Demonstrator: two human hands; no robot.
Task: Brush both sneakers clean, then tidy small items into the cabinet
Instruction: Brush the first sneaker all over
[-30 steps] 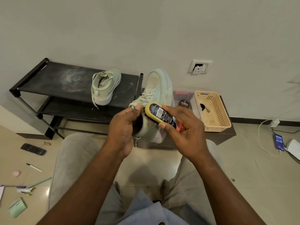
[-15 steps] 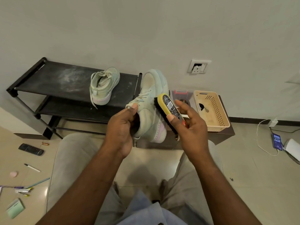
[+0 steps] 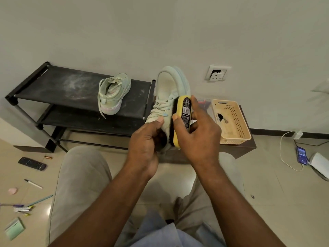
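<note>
I find the left hand (image 3: pixel 144 139), fingers clamped in the collar of 1 sneaker (image 3: pixel 169 88), holding it toe-up near the rack (image 3: pixel 71 86)'s right end. The right hand (image 3: pixel 201 139), fingers clamped, presses the brush (image 3: pixel 184 120) against it. Judged light and soft-sided, so a collar grip suits.

held sneaker (image 3: pixel 170 90) upright, brush (image 3: pixel 183 120) on side, 2nd sneaker (image 3: pixel 114 94) on rack (image 3: pixel 53 86)

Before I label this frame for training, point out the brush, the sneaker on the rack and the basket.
brush (image 3: pixel 186 111): head view, labelled yellow back.
sneaker on the rack (image 3: pixel 108 100): head view, its heel.
basket (image 3: pixel 235 139): head view, near wall.
</note>
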